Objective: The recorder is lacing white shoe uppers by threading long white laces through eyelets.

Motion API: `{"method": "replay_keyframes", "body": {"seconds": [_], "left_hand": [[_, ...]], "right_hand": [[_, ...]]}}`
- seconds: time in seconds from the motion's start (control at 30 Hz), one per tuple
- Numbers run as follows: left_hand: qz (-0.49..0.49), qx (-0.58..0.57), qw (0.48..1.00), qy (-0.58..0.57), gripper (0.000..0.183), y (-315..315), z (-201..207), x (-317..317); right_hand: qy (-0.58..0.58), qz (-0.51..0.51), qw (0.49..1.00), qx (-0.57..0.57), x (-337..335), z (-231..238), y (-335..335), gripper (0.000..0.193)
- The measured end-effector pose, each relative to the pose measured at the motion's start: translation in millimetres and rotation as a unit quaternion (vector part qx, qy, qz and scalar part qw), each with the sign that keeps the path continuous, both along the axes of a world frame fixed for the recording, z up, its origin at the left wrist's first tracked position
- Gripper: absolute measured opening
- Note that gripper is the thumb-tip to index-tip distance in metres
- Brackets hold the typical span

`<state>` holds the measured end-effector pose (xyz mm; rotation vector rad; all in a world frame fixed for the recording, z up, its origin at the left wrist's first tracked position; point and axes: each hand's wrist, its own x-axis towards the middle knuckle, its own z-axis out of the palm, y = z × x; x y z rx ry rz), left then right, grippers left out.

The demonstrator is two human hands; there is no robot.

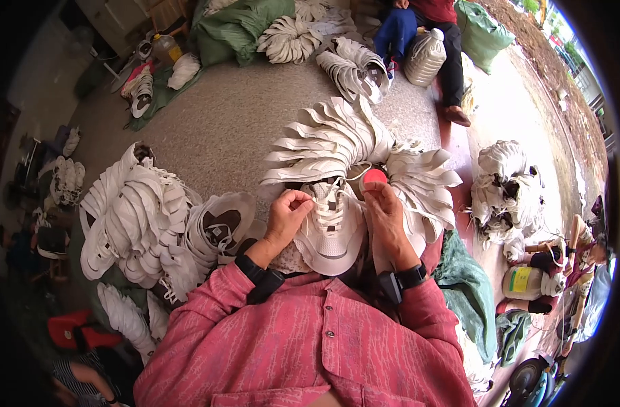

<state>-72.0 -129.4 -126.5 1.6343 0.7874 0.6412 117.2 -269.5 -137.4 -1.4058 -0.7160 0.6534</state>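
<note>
A white shoe upper lies in front of me with its toe toward my body, its white shoelace crisscrossed through the eyelets. At its left edge my left hand is closed, thumb and forefinger pinching one end of the lace. My right hand is closed in a pinch at its right side, on the lace's other end. A red round piece shows just behind my right fingertips; its kind is unclear. Stacked white uppers fan out beyond the shoe, and more stand to the right.
Piles of white uppers lie at left and right. Green sacks and a plastic jug stand on the far floor. A seated person is at the far right, with other people at the sides.
</note>
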Motion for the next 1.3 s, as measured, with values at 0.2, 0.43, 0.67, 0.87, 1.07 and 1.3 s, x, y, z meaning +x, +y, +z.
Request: {"method": "replay_keyframes", "body": {"seconds": [0.2,0.43,0.67,0.87,1.07,1.3], "left_hand": [[-0.074,-0.116,0.99,-0.041,0.014,9,0,0],[-0.153,-0.205,0.966,0.03,0.021,29,9,-5],[-0.147,0.062,0.987,-0.029,0.027,37,13,5],[-0.208,0.01,0.977,0.043,0.033,53,9,18],[-0.231,-0.11,0.966,0.026,0.038,62,8,18],[-0.234,-0.166,0.957,0.033,0.04,57,15,19]], "right_hand": [[-0.188,0.028,0.981,-0.036,-8,0,-2,0.024],[-0.266,0.042,0.962,-0.042,-10,2,0,0.018],[-0.184,0.065,0.976,-0.1,-3,9,13,0.016],[-0.269,0.115,0.938,-0.184,4,22,47,0.024],[-0.432,0.227,0.867,-0.102,12,30,66,0.025],[-0.635,0.14,0.735,-0.193,24,32,76,0.009]]}}
